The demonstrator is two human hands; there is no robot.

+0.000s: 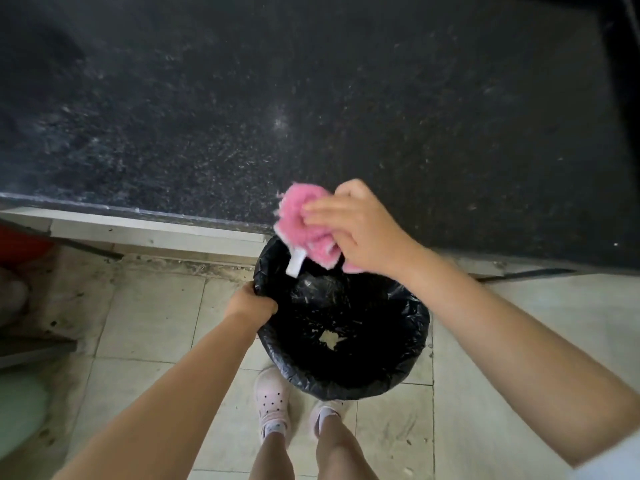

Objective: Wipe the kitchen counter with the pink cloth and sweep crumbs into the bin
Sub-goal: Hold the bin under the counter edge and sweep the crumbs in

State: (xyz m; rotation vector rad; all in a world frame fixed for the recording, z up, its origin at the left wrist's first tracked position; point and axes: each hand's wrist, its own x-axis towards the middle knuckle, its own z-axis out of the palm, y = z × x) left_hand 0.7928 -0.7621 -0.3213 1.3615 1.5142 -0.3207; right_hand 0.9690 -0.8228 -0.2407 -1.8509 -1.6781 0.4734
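Two hands: fluffy pink cloth (pixel 308 225), crinkly black-lined round bin (pixel 346 372).

The bin (pixel 341 327) stands on the floor (pixel 149 306) directly before the counter (pixel 311 98), its rim under the counter's edge. The cloth (pixel 308 223) overhangs that edge above the bin. Crumbs (pixel 330 339) lie inside the bin.

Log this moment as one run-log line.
step: sweeping crumbs into bin | right hand: pressing fluffy pink cloth at dark speckled counter edge | left hand: gripping rim of black-bag-lined bin below edge
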